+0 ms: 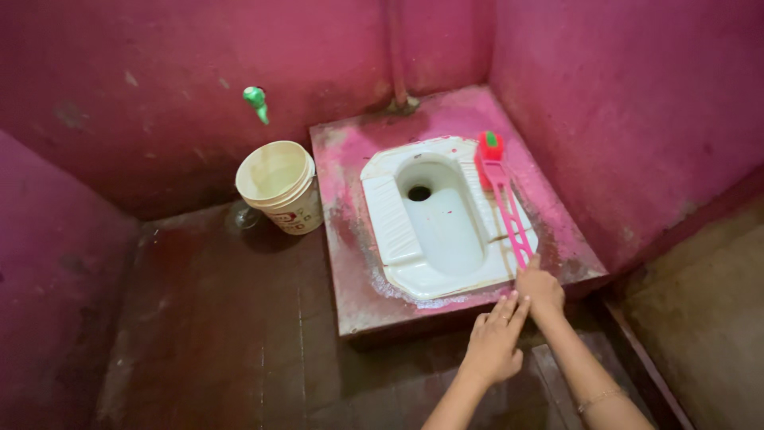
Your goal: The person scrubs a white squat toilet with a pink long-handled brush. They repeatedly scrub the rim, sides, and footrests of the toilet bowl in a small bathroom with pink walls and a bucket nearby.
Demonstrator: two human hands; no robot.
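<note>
The right hand [541, 288] is wrapped around the end of a pink long-handled brush [501, 191], whose red head sits on the right footrest of the white squat toilet [434, 219]. The left hand [493, 342] hovers just beside it, fingers straight and pressed together, holding nothing. A cream bucket [280, 187] stands left of the pink platform [350, 271].

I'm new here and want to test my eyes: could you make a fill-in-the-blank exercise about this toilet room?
The right hand grips the pink handle of a ____.
The brush head rests on the white squat ____.
The cream bucket stands under a ____ tap.
Missing words: brush; toilet; green.
</note>
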